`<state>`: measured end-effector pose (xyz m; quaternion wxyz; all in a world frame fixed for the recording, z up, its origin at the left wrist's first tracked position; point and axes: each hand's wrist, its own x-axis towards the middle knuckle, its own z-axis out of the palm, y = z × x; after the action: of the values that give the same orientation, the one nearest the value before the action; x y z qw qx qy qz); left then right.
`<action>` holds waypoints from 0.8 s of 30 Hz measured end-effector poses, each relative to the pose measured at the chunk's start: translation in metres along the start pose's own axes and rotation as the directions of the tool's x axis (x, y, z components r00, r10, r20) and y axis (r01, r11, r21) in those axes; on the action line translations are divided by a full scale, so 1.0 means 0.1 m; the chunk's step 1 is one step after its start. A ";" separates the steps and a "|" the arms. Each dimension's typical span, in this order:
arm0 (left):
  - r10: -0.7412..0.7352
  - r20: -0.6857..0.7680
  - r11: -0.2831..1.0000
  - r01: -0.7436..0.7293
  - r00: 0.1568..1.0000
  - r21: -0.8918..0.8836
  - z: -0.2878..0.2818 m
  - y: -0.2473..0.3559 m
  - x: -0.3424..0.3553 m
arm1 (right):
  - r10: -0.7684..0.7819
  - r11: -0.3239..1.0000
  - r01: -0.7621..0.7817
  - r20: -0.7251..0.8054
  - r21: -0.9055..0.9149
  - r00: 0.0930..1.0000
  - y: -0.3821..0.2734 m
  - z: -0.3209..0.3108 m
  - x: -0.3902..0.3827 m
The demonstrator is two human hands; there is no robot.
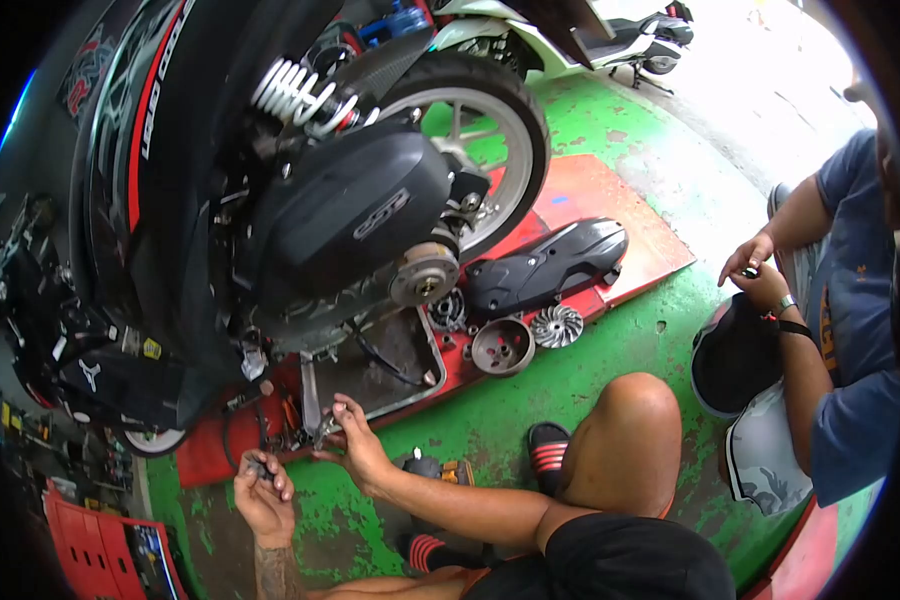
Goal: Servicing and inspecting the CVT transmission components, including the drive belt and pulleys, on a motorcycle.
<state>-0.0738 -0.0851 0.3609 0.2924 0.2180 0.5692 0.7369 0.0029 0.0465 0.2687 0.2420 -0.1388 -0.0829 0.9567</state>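
Note:
My left hand (267, 500) is raised at the lower left, palm up. Its fingers curl round a small dark thing too small to name. Just to its right, my right hand (358, 448) pinches a small silvery metal part (325, 428) between thumb and fingers, beside the near left corner of a metal tray (428, 335). Above both hands stands a scooter with a black engine cover (355, 205) and a round metal hub (425, 275) showing below it. A dark hose (375, 355) lies in the tray.
On the red platform (650, 240) lie a removed black cover (550, 265), a clutch bell (503, 347) and a finned fan disc (557, 326). A black and yellow power tool (425, 466) rests on the green floor. A co-worker (850, 260) sits at the right, hands together.

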 end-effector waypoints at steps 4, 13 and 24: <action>-0.085 -0.040 0.984 0.077 0.996 -0.163 0.06 0.09 -0.04 | -0.002 0.996 -0.009 -0.116 -0.093 0.993 -0.01 -0.03 0.07; -0.230 -0.011 0.953 0.227 0.973 0.202 -0.06 -0.09 0.10 | -0.011 0.978 -0.011 -0.108 -0.209 0.994 0.13 -0.26 0.28; -0.477 -0.175 0.803 0.508 0.861 0.312 -0.74 -0.27 0.13 | 0.098 0.971 -0.070 0.111 -0.231 0.989 0.33 -0.18 0.21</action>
<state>-0.1267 -0.1246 0.3154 0.4052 0.0783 0.7392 0.5322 -0.0235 0.0298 0.2392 0.1784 -0.1105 -0.1998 0.9571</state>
